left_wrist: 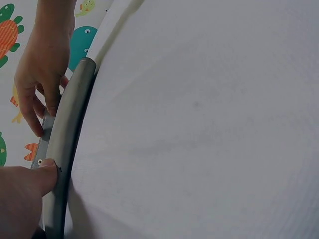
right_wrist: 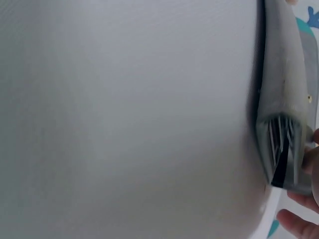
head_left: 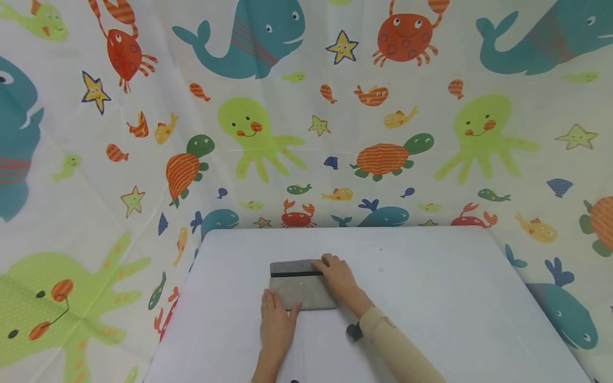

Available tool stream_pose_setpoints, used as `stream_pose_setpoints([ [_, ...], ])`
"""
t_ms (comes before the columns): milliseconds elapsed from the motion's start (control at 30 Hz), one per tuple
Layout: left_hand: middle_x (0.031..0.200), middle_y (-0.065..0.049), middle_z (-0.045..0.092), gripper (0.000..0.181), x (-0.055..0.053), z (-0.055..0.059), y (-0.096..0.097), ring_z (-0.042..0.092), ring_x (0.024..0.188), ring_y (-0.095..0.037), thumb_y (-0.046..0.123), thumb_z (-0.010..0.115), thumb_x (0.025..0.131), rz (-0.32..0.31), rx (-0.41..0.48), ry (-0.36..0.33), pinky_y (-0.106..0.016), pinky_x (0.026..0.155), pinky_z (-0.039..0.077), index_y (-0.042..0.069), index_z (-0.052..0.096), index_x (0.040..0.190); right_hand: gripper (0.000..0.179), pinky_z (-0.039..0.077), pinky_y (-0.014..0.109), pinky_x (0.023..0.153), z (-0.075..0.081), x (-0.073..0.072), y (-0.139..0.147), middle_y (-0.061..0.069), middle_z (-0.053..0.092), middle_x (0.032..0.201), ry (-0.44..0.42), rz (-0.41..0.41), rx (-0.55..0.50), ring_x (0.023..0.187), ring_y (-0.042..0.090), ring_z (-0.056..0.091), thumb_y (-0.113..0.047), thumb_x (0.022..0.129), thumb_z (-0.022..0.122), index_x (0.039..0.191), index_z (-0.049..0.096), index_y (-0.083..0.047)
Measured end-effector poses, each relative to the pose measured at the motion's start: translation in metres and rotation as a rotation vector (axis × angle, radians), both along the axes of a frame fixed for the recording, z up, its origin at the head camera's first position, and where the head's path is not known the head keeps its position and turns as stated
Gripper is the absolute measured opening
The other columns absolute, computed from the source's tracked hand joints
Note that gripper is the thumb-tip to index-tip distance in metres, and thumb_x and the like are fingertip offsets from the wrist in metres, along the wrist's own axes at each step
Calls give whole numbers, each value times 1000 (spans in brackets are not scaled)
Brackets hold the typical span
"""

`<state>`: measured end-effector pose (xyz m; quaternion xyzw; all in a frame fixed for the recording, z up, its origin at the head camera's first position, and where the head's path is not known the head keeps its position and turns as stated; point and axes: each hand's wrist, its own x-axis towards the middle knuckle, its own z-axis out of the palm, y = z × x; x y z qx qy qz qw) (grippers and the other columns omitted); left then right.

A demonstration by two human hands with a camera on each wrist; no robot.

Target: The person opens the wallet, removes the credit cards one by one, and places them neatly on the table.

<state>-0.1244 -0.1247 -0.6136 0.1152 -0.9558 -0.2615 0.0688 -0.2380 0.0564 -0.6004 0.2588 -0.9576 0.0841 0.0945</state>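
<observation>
A grey wallet (head_left: 304, 298) lies flat on the white table. Its narrow flap (head_left: 287, 267), with a snap stud, extends away from me, beyond a dark gap. My left hand (head_left: 278, 322) rests at the near left corner, fingers fairly straight along the side and thumb (left_wrist: 47, 175) pressing the near edge. At the far right corner, my right hand (head_left: 341, 279) pinches the flap's end. The wallet's side (right_wrist: 284, 139) in the right wrist view reveals several thin layers and a black strip. Parts of the right fingers are hidden or cut off.
The white table (head_left: 431, 298) stretches to both sides of the wallet. Behind and beside it hangs a curtain (head_left: 335, 117) printed with sea animals. A small black object (head_left: 354, 332) sits by my right wrist.
</observation>
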Motion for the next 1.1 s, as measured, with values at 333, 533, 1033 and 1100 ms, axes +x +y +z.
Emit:
stream_pose_setpoints([
  [333,156,-39,26,90,0,0,1,27,147,-51,48,66,93,7,4,-30,-60,118,31,-19,33,146,36,56,40,91,0,-5,16,5,56,131,-1,2,0,117,24,58,-13,98,62,133,60,-23],
  [533,157,-38,25,92,0,-1,1,27,147,-52,50,65,93,6,8,-41,-61,117,32,-18,33,146,33,56,40,94,-4,-10,23,1,59,129,-9,3,23,121,23,57,-13,98,61,129,62,-23],
  [1033,157,-37,25,90,1,1,1,28,147,-52,49,65,94,4,2,-39,-63,111,38,-17,34,146,35,53,42,98,-13,-9,28,-2,63,139,-38,2,21,127,20,58,-12,100,60,134,64,-17],
  [1100,157,-37,26,89,0,1,1,29,146,-51,49,65,94,1,6,-34,-63,111,38,-17,35,146,36,53,41,98,-14,-10,28,-3,63,139,-37,-7,34,127,19,58,-13,100,60,135,64,-18],
])
